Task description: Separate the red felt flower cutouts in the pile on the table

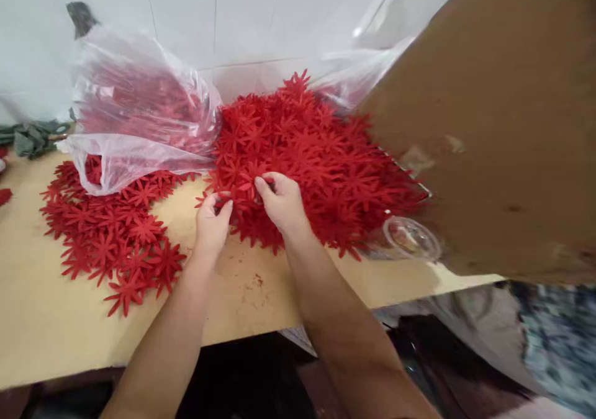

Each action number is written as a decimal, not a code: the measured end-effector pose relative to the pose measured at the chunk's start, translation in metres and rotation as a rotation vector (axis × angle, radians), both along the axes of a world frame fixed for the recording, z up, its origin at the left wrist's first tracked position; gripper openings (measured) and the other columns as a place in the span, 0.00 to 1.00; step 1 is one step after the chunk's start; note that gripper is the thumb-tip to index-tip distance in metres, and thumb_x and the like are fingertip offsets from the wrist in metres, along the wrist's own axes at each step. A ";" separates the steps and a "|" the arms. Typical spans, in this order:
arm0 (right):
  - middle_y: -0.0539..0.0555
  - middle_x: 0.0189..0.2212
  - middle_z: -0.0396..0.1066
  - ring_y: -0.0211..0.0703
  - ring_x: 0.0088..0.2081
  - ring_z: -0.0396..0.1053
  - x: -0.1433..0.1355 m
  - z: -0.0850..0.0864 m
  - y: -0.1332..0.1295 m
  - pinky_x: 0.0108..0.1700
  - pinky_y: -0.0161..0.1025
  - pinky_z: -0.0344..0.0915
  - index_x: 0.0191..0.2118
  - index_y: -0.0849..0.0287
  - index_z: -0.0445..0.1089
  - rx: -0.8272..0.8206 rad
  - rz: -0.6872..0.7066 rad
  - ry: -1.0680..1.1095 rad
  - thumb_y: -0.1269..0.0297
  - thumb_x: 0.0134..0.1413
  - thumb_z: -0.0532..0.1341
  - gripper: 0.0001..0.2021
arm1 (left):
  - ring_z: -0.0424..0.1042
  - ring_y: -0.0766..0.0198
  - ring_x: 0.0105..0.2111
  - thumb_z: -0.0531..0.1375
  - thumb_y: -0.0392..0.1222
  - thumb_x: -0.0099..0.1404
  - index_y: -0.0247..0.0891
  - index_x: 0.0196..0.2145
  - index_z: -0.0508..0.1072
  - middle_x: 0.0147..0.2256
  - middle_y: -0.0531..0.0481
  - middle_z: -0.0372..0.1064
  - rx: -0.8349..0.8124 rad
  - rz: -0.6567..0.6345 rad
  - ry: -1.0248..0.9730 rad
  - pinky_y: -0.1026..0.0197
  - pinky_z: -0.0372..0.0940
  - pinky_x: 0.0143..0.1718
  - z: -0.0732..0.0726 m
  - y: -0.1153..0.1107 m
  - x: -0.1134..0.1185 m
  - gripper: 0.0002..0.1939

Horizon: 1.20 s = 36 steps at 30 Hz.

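Both hands work the near edge of the big red flower pile (307,152) at twelve o'clock on the tan surface (56,326). The left hand (210,223) pinches one flat cutout (222,194) between thumb and fingertips; the right hand (282,203) pinches petals just beside it. The cutouts look thin, light, floppy like felt, best taken by a petal tip. A clear plastic bag (135,108) sits at ten o'clock, above a flatter spread of flowers (116,239).

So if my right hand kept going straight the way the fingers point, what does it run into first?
The right hand already rests at the near edge of the big pile of red flower cutouts, fingers aimed up and left. Going on, it would likely push deeper into that pile, then toward the clear plastic bag; depth is unclear.
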State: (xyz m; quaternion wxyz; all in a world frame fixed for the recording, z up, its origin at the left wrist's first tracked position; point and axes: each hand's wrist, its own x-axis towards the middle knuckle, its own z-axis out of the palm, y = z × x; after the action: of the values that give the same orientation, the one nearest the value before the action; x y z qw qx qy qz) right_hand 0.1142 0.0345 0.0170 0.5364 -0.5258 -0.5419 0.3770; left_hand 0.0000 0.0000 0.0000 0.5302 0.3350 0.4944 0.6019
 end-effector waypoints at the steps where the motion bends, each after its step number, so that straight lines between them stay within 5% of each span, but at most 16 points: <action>1: 0.45 0.16 0.58 0.33 0.18 0.56 0.002 -0.002 -0.001 0.24 0.34 0.53 0.24 0.58 0.60 -0.003 0.003 -0.019 0.66 0.49 0.56 0.05 | 0.64 0.74 0.23 0.57 0.31 0.54 0.35 0.32 0.67 0.25 0.56 0.66 0.009 0.010 0.001 0.68 0.62 0.30 -0.001 0.001 -0.001 0.06; 11: 0.45 0.15 0.55 0.33 0.19 0.52 0.009 -0.010 -0.018 0.23 0.35 0.48 0.22 0.57 0.57 0.046 0.042 -0.224 0.60 0.53 0.53 0.12 | 0.64 0.73 0.23 0.58 0.35 0.55 0.36 0.31 0.68 0.25 0.56 0.66 -0.051 -0.003 -0.023 0.68 0.62 0.28 0.004 0.003 0.004 0.04; 17: 0.44 0.15 0.51 0.30 0.19 0.50 -0.001 -0.007 -0.025 0.23 0.34 0.48 0.18 0.57 0.53 0.067 0.062 -0.139 0.59 0.48 0.57 0.16 | 0.66 0.71 0.30 0.63 0.44 0.51 0.37 0.32 0.68 0.31 0.53 0.67 -0.019 -0.136 -0.072 0.67 0.63 0.31 0.012 -0.007 0.006 0.13; 27: 0.52 0.29 0.68 0.38 0.32 0.66 -0.004 -0.009 -0.026 0.40 0.40 0.64 0.31 0.58 0.62 0.102 0.404 0.056 0.55 0.49 0.57 0.11 | 0.68 0.59 0.42 0.65 0.53 0.45 0.38 0.36 0.68 0.39 0.47 0.70 0.041 -0.197 -0.057 0.59 0.64 0.42 0.015 -0.013 -0.001 0.23; 32: 0.48 0.20 0.63 0.35 0.25 0.60 -0.002 -0.006 -0.030 0.30 0.35 0.59 0.24 0.59 0.62 0.120 0.278 -0.124 0.61 0.48 0.58 0.08 | 0.68 0.57 0.43 0.64 0.55 0.46 0.36 0.33 0.71 0.37 0.45 0.72 0.088 -0.282 0.004 0.58 0.63 0.44 0.013 -0.015 -0.002 0.22; 36: 0.46 0.17 0.57 0.31 0.21 0.52 0.000 -0.003 -0.031 0.24 0.33 0.51 0.21 0.59 0.60 0.056 0.269 -0.157 0.64 0.47 0.58 0.09 | 0.70 0.63 0.35 0.62 0.54 0.49 0.36 0.28 0.70 0.30 0.49 0.72 0.034 -0.097 0.022 0.60 0.65 0.39 0.006 -0.009 -0.001 0.18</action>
State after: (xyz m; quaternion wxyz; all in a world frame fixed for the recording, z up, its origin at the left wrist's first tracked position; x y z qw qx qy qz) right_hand 0.1139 0.0036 0.0144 0.4514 -0.4611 -0.6581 0.3879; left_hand -0.0006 -0.0089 0.0057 0.5476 0.3742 0.4731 0.5798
